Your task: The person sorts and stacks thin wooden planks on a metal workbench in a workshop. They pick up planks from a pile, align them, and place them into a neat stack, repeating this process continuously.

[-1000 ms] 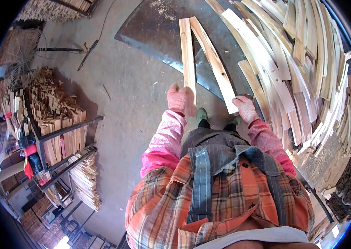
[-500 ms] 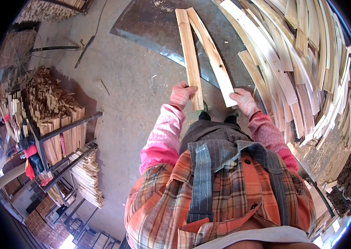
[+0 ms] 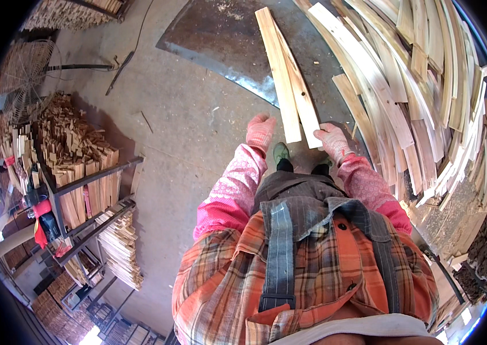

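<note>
My right hand [image 3: 333, 141], in a pink-and-white glove, grips the near end of a long, thin wooden plank [image 3: 306, 103] that has a dark knot. A second, paler plank [image 3: 279, 75] leans over the first. Their far ends meet, and their near ends lie slightly apart. My left hand [image 3: 260, 132], gloved alike, is left of the planks and touches neither. Its fingers are loosely bent and slightly apart, with nothing in them. Both planks slant away from me above a dark metal sheet [image 3: 209, 49] on the floor.
A large heap of long planks [image 3: 393, 86] fans out on the right. To the left, a metal rack [image 3: 99, 175] bears stacked short wood pieces [image 3: 76, 144]. Behind it is a wire-cage fan [image 3: 27, 75]. A cable [image 3: 134, 43] runs along the concrete floor.
My left hand has let go of its plank and drawn slightly back. That plank has swung right against the one in my right hand, which still holds on.
</note>
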Demonstrator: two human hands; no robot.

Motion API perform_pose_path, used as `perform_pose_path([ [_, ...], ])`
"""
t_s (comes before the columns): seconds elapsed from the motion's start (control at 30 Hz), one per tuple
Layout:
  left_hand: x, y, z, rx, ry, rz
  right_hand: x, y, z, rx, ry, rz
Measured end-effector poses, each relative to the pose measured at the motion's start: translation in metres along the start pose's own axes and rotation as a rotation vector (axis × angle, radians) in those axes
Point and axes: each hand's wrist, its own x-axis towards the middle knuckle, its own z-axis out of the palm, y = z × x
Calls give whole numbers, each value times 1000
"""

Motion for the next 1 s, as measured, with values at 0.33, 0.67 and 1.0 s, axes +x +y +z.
perform_pose_path([
  [0.33,1,-21,13,-247,-356,-98,-14,-13,3,32,-44,-53],
  [0.67,-11,4,26,-105,-283,50,-13,-3,11,-488,125,-344],
  [1.0,55,21,29,541,71,198,-97,-97,-30,-1041,469,-551],
])
